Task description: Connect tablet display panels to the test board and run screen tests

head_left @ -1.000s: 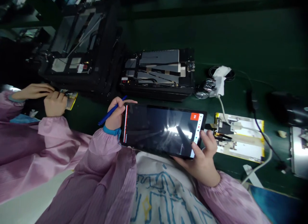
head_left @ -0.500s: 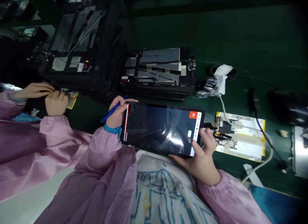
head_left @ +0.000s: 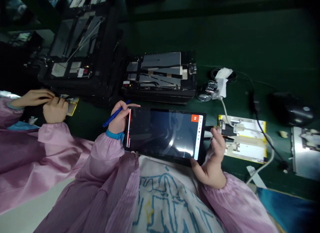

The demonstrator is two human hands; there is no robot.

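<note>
My left hand (head_left: 118,121) grips the left edge of a tablet (head_left: 160,136). Its screen is mostly dark, with a red block and a white strip of small icons near the right side. A blue pen (head_left: 110,120) is tucked between the fingers of that same hand, slanting out to the left. At the tablet's lower right corner is my right hand (head_left: 212,163), its thumb tip at the corner and its fingers raised off the screen, apart from the thumb. A battery board with yellow edges (head_left: 252,153) lies just right of that hand, with dark tweezers-like tips over its left part.
Behind the tablet stands a stack of opened devices (head_left: 160,92); a taller stack (head_left: 72,79) rises to the left. A co-worker's hands (head_left: 50,106) are at far left. Taped cable (head_left: 222,82), black mouse (head_left: 292,109) and metal-backed panel (head_left: 306,159) lie right.
My right hand's fingers have lifted off the tablet's right edge and screen, opening away from it. The left hand keeps its hold. The view has shifted slightly.
</note>
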